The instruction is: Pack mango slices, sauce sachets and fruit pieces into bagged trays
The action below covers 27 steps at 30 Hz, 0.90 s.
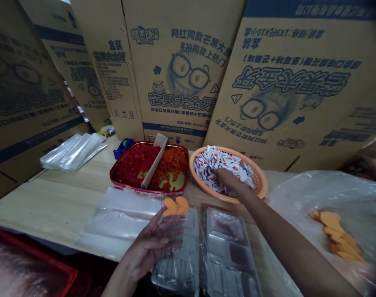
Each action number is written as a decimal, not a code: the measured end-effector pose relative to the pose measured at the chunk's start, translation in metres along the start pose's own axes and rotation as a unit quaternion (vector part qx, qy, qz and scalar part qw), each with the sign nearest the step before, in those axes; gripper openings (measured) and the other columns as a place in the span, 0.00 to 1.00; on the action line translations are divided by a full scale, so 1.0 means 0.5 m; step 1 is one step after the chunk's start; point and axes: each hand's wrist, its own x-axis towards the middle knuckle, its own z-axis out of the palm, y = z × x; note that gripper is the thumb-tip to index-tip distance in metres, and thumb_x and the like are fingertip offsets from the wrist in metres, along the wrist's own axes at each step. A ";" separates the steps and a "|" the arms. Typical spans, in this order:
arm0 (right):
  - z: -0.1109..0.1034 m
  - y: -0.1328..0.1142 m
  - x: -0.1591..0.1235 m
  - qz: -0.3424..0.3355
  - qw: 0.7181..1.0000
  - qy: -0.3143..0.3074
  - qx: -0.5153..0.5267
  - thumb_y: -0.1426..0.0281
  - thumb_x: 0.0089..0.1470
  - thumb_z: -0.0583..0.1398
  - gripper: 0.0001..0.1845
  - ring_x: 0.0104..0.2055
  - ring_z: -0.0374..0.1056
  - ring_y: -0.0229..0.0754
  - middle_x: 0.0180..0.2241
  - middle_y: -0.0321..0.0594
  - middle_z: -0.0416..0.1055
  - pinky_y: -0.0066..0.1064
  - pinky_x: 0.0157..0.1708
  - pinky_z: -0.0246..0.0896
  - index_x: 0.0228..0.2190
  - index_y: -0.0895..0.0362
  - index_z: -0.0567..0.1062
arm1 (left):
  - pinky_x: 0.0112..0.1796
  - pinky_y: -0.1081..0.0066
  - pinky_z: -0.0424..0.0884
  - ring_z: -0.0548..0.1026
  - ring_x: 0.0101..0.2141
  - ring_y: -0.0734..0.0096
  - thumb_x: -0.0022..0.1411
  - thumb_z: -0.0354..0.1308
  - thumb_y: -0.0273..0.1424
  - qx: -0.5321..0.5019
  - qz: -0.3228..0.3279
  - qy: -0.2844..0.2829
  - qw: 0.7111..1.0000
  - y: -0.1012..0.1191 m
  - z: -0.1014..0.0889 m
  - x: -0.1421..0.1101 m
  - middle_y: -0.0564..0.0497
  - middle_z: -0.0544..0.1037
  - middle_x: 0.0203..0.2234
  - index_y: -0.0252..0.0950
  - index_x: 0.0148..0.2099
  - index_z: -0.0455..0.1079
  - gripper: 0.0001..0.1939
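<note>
My left hand (150,241) is over the near edge of the table, palm turned right. At its fingertips are two curved orange candy-like pieces (176,206), held side by side. Below and beside this hand lie two clear plastic compartment trays (218,239); the left one is partly behind my fingers. My right hand (228,180) reaches into an orange plastic basket (261,181) heaped with small white-and-red sachets (217,159). Its fingertips are buried among the sachets, so what they grip is hidden.
A red-rimmed tray (150,192) holds red and orange bits, split by a cardboard strip (155,162). Clear bags (73,150) and a blue tape dispenser (121,148) lie left. A plastic bag (299,194) with orange pieces stands right. Printed cartons (181,111) wall the back.
</note>
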 end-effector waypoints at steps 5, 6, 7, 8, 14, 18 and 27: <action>-0.021 0.040 -0.030 0.038 0.987 0.076 0.134 0.72 0.44 0.56 0.06 0.20 0.62 0.36 0.18 0.34 0.68 0.26 0.22 0.59 0.24 0.58 0.73 | 0.47 0.57 0.63 0.67 0.50 0.53 0.49 0.56 0.16 0.004 0.003 0.000 1.000 0.006 -0.021 0.001 0.44 0.64 0.55 0.46 0.60 0.50 0.38; -0.025 0.042 -0.037 0.044 0.982 0.089 0.162 0.70 0.45 0.56 0.06 0.19 0.62 0.35 0.18 0.33 0.67 0.26 0.20 0.59 0.25 0.58 0.72 | 0.47 0.57 0.62 0.67 0.51 0.54 0.50 0.56 0.17 0.004 0.004 -0.002 1.000 0.007 -0.024 0.002 0.43 0.64 0.55 0.46 0.60 0.50 0.38; -0.029 0.040 -0.044 0.047 0.977 0.100 0.183 0.69 0.45 0.56 0.06 0.18 0.61 0.35 0.19 0.33 0.67 0.26 0.19 0.59 0.26 0.58 0.71 | 0.48 0.57 0.62 0.67 0.51 0.54 0.50 0.55 0.17 0.004 0.004 -0.006 1.000 0.008 -0.025 0.003 0.43 0.63 0.55 0.46 0.60 0.51 0.37; -0.034 0.033 -0.052 0.048 0.970 0.110 0.211 0.67 0.45 0.56 0.07 0.19 0.62 0.35 0.19 0.33 0.66 0.26 0.19 0.59 0.27 0.57 0.71 | 0.47 0.57 0.63 0.67 0.51 0.54 0.51 0.55 0.17 0.006 0.006 -0.009 1.000 0.008 -0.026 0.004 0.43 0.63 0.55 0.46 0.59 0.51 0.36; -0.047 -0.099 -0.135 0.006 0.851 0.122 0.511 0.61 0.31 0.67 0.17 0.21 0.62 0.34 0.22 0.33 0.67 0.26 0.21 0.62 0.25 0.56 0.71 | 0.48 0.56 0.62 0.67 0.51 0.54 0.48 0.57 0.15 0.006 0.028 -0.030 0.999 0.009 -0.012 0.012 0.43 0.65 0.53 0.45 0.57 0.55 0.36; 0.000 -0.216 -0.216 -0.008 0.821 0.054 0.569 0.60 0.31 0.67 0.17 0.21 0.61 0.33 0.21 0.33 0.67 0.26 0.21 0.62 0.25 0.56 0.71 | 0.50 0.57 0.62 0.67 0.51 0.57 0.43 0.57 0.12 -0.027 0.058 -0.026 0.998 0.008 0.003 0.015 0.46 0.65 0.53 0.47 0.58 0.53 0.42; 0.093 -0.301 -0.294 -0.097 0.868 -0.022 0.487 0.63 0.42 0.61 0.08 0.28 0.66 0.38 0.24 0.36 0.72 0.30 0.29 0.61 0.25 0.56 0.74 | 0.46 0.63 0.67 0.74 0.41 0.66 0.41 0.58 0.11 -0.029 0.076 -0.010 0.997 0.008 0.007 -0.001 0.51 0.71 0.46 0.47 0.58 0.54 0.44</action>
